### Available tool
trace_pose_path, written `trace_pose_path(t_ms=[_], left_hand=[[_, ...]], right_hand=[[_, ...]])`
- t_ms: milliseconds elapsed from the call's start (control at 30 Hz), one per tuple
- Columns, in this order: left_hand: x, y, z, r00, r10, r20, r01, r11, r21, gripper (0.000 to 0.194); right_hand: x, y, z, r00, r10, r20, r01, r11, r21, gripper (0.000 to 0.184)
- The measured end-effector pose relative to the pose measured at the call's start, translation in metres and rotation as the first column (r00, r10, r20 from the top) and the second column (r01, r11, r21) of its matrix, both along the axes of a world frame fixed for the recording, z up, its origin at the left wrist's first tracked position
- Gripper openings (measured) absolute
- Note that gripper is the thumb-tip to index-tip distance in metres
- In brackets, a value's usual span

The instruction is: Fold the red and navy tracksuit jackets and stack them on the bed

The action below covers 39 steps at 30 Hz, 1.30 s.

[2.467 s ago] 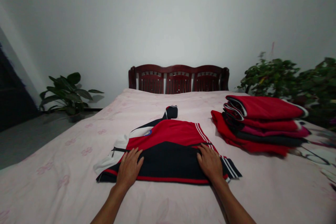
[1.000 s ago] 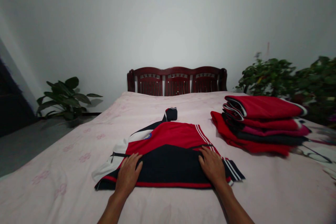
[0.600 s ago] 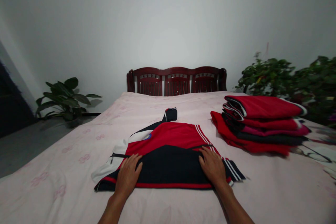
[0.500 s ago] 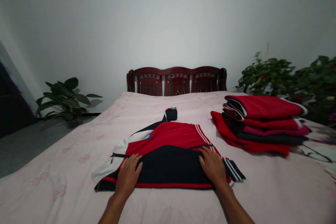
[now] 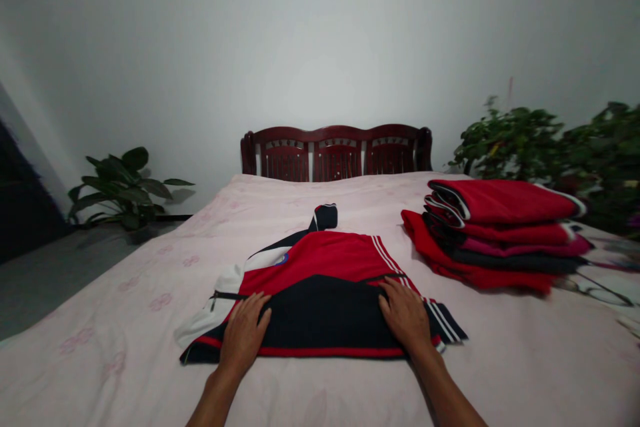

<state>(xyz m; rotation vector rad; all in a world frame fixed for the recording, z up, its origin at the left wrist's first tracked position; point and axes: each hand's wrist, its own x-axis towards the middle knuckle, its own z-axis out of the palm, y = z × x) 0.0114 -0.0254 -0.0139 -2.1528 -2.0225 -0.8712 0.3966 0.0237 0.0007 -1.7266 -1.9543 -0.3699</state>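
A red, navy and white track jacket (image 5: pixel 320 310) lies partly folded on the bed, its navy panel and red-trimmed edge toward me. One navy sleeve with a white stripe reaches away from me, its cuff bent to the right. White stripes run down the right side to another cuff. My left hand (image 5: pixel 245 333) rests flat on the jacket's left part, beside the zip, fingers stretched out. My right hand (image 5: pixel 407 317) lies flat on the right part, near the white stripes, fingers also extended. Neither hand grips the cloth.
A stack of folded clothes (image 5: pixel 505 233), mostly red, sits on the bed (image 5: pixel 150 320) to the right. Thin-framed glasses (image 5: pixel 605 293) lie beside it. A dark wooden headboard (image 5: pixel 337 155) stands at the far end, with leafy plants (image 5: pixel 515 147) on the right and a potted plant (image 5: pixel 127 187) at left.
The view has shifted very slightly. Both hands and the jacket stay where they were.
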Motion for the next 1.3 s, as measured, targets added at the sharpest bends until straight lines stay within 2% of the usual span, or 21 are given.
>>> trace_pose_path(t_ms=[1133, 1233, 1300], left_hand=[[-0.0023, 0.0008, -0.0015, 1.000, -0.015, 0.018, 0.015, 1.000, 0.001, 0.037], [-0.0021, 0.0008, -0.0014, 1.000, -0.016, 0.011, 0.016, 1.000, 0.011, 0.037], [-0.0021, 0.0005, -0.0012, 1.000, -0.017, 0.008, 0.017, 1.000, 0.012, 0.037]], right_hand=[[-0.0006, -0.0014, 0.0018, 0.999, 0.027, -0.027, -0.027, 1.000, -0.011, 0.033], [0.0008, -0.0002, 0.0001, 0.996, 0.034, -0.081, -0.034, 0.999, -0.002, 0.035], [0.0027, 0.0007, -0.0005, 0.981, 0.012, -0.192, -0.005, 0.999, 0.036, 0.042]])
